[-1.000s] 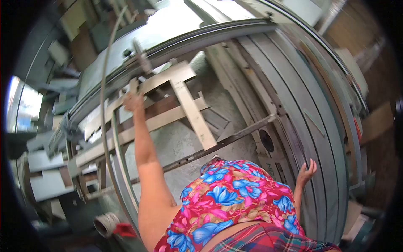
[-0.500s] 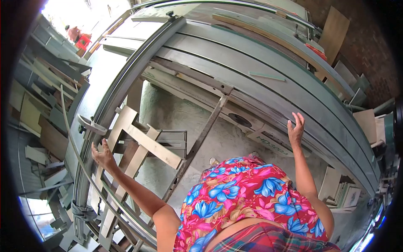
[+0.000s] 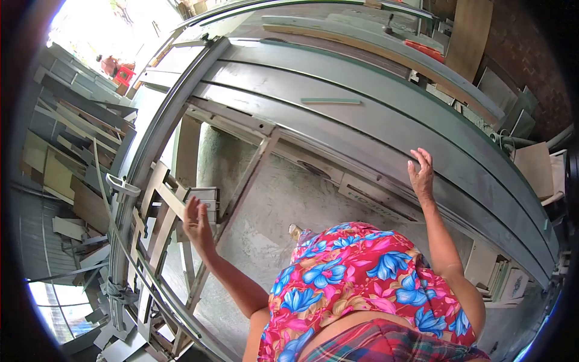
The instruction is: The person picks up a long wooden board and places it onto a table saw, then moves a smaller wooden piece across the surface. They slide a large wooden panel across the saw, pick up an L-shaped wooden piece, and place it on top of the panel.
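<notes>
My left hand (image 3: 198, 224) is raised over the floor beside the stacked wooden strips (image 3: 161, 224), fingers stretched out and nothing held. In this view its fingertips overlap the end of a pale board (image 3: 171, 200). My right hand (image 3: 421, 175) is up at the near edge of the long grey metal machine table (image 3: 356, 130), fingers loosely apart and empty. On that table, well to the left of my right hand, lies a thin green-edged strip (image 3: 330, 101).
A metal rail (image 3: 163, 120) with a white handle (image 3: 122, 185) runs along the left side. Board offcuts (image 3: 84, 199) are heaped beyond it. Long boards (image 3: 386, 59) lie on the table's far side. A person (image 3: 109, 65) is near a red stool (image 3: 124, 75) in the back left.
My left hand has moved right, away from the white handle. The view has turned, so the table and strip appear shifted left. My right hand stays raised and empty.
</notes>
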Tool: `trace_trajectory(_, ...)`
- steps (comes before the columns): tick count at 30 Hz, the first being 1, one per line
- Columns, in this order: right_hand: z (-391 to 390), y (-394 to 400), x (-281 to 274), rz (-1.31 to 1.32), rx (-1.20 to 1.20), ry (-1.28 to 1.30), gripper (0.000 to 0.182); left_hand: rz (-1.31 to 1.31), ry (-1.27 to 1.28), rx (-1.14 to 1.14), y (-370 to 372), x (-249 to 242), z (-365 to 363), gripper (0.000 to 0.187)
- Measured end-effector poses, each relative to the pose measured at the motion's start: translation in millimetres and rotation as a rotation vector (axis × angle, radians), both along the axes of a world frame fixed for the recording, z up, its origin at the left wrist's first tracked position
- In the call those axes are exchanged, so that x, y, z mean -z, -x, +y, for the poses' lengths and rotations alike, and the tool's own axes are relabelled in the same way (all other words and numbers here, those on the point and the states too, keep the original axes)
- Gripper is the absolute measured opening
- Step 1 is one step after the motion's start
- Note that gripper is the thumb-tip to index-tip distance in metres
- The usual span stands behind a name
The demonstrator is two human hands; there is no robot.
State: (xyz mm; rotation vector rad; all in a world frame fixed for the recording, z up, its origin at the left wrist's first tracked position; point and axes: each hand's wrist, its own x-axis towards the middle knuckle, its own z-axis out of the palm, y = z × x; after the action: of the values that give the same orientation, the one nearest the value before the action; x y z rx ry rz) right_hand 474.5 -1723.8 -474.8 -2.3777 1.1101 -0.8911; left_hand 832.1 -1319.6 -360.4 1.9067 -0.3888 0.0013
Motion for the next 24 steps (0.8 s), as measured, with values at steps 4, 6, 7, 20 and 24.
trace_trajectory(4,-25.2,20.1,20.2,-0.037,0.039,0.011,0.028,0.180,0.061,0.045,38.9,38.4,-11.0,0.031)
trace_trajectory(6,-44.1,47.9,26.6,-0.033,0.075,0.037,0.028,0.216,0.005,0.048,73.2,45.6,-15.0,0.031)
trace_trajectory(7,-49.5,57.4,29.0,-0.032,0.086,0.047,0.028,0.240,0.003,0.034,88.2,47.7,-13.7,0.031)
trace_trajectory(20,-70.8,124.4,39.6,-0.122,0.125,0.079,0.027,0.302,-0.085,-0.011,205.8,78.3,7.7,0.036)
trace_trajectory(24,-56.7,146.6,46.9,-0.061,0.043,0.073,0.027,0.377,-0.105,0.055,244.5,107.8,5.8,0.038)
